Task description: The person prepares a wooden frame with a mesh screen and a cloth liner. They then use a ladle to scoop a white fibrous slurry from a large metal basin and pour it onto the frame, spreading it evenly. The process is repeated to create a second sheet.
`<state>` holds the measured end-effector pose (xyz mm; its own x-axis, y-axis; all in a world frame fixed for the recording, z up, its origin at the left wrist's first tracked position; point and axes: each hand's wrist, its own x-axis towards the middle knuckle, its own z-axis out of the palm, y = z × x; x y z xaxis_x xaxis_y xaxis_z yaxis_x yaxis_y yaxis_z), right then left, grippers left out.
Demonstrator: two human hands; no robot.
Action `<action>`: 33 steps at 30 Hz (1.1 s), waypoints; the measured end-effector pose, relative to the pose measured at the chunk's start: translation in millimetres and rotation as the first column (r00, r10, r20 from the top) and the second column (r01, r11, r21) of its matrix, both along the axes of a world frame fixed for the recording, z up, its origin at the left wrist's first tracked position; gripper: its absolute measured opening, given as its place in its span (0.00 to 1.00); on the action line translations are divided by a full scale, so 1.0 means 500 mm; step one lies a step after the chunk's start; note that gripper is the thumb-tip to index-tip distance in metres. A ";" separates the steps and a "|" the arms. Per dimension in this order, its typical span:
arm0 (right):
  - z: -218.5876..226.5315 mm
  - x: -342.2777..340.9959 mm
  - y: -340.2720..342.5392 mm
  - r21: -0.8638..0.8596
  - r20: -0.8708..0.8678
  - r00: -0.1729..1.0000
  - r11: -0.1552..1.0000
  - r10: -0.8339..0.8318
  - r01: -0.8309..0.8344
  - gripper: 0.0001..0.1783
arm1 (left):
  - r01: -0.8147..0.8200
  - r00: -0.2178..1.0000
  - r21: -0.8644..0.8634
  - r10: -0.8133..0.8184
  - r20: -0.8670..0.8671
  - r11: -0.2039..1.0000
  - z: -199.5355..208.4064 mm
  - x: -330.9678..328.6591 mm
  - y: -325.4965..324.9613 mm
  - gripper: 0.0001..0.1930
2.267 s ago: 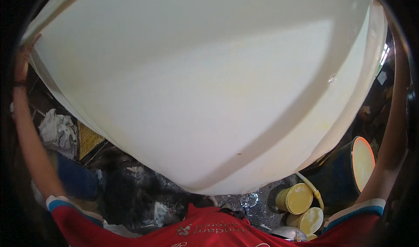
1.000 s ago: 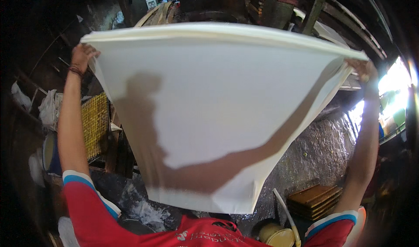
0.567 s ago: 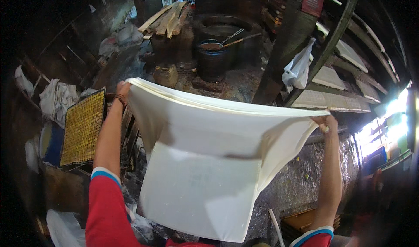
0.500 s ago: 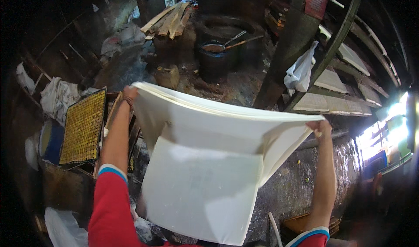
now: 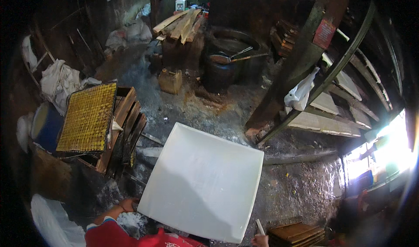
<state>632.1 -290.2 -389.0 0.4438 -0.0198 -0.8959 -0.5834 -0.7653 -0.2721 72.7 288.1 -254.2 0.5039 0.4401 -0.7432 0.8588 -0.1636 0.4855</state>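
Note:
A large, smooth white square top (image 5: 205,181) with a slightly raised rim fills the middle, a shadow across its near part. My left hand (image 5: 128,204) is at its near left corner, low beside the edge; its fingers are mostly hidden. At the bottom edge of the picture, right of the white top, my right hand (image 5: 260,241) is closed at the lower end of a short pale stick (image 5: 260,226). Only part of this hand shows. The white cloth is out of view.
Left stands a yellow woven rack (image 5: 87,118) against wooden frames (image 5: 118,133). Brown trays (image 5: 297,234) are stacked lower right. Ahead are a dark vat (image 5: 217,79) with a ladle and a yellowish jerrycan (image 5: 170,82). A slanted post (image 5: 290,68) and loaded shelves (image 5: 323,122) stand right.
The white cloth stretched between my raised hands has left the view, baring the square top. Both hands have dropped toward the near edge, my right one now at the pale stick.

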 end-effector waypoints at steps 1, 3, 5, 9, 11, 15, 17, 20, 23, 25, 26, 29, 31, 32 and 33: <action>-0.004 -0.094 -0.018 0.053 -0.050 0.997 0.997 -0.060 0.062 0.07 | -0.047 0.991 0.049 0.041 0.127 0.998 0.023 -0.012 -0.036 0.36; -0.005 -0.265 -0.021 0.124 -0.115 0.982 0.979 -0.149 0.163 0.08 | -0.062 0.907 0.323 -0.082 0.413 0.944 0.026 -0.001 -0.083 0.35; 0.002 -0.400 -0.003 0.192 -0.132 0.975 0.961 -0.178 0.201 0.09 | -0.145 0.849 0.453 -0.124 0.513 0.880 -0.020 -0.009 -0.107 0.34; 0.026 -0.610 0.036 0.316 -0.109 0.973 0.921 -0.201 0.226 0.13 | -0.235 0.847 0.455 -0.049 0.529 0.859 -0.155 -0.044 -0.110 0.26; 0.038 -0.700 0.051 0.363 -0.079 0.974 0.904 -0.211 0.225 0.15 | -0.272 0.789 0.326 0.016 0.614 0.905 -0.153 -0.032 -0.105 0.22; 0.114 -0.871 0.111 0.391 0.091 0.991 0.919 -0.101 0.058 0.14 | -0.124 0.793 0.464 -0.194 0.577 0.877 -0.161 -0.123 -0.042 0.10; 0.139 -0.916 0.097 0.340 0.216 0.974 0.931 0.064 -0.137 0.15 | -0.085 0.731 0.399 -0.215 0.648 0.913 -0.143 -0.189 0.033 0.06; 0.251 -0.988 0.105 0.413 0.203 0.943 0.896 -0.264 0.162 0.16 | -0.158 0.839 0.444 -0.117 0.532 0.882 -0.157 -0.280 0.121 0.09; 0.218 -1.084 -0.107 0.169 0.509 0.855 0.985 -0.102 0.017 0.16 | 0.078 0.908 0.826 -0.381 0.172 0.559 -0.221 -0.278 0.074 0.30; 0.265 -1.100 -0.093 0.258 0.487 0.831 0.953 -0.268 0.156 0.16 | -0.242 0.970 0.145 0.241 0.025 0.959 -0.198 -0.235 0.083 0.42; 0.293 -1.115 -0.128 0.252 0.532 0.797 0.953 -0.284 0.171 0.17 | -0.461 0.879 -0.222 0.408 -0.245 0.859 -0.193 -0.199 0.066 0.48; 0.331 -1.181 -0.280 0.052 0.774 0.606 0.972 -0.185 0.229 0.14 | -0.402 0.886 -0.782 0.419 -0.201 0.476 -0.244 -0.088 -0.006 0.44; 0.376 -1.162 -0.324 -0.019 0.818 0.565 0.976 -0.109 0.216 0.14 | -0.475 0.705 -0.812 0.699 -0.120 0.339 -0.305 -0.036 -0.028 0.41; 0.413 -1.141 -0.306 -0.019 0.792 0.596 0.969 -0.135 0.245 0.21 | -0.493 0.566 -0.826 0.822 -0.066 0.273 -0.307 -0.027 -0.009 0.40; 0.452 -1.154 -0.318 -0.063 0.848 0.520 0.956 -0.100 0.287 0.19 | -0.513 0.561 -0.800 0.827 -0.039 0.310 -0.300 -0.027 -0.023 0.38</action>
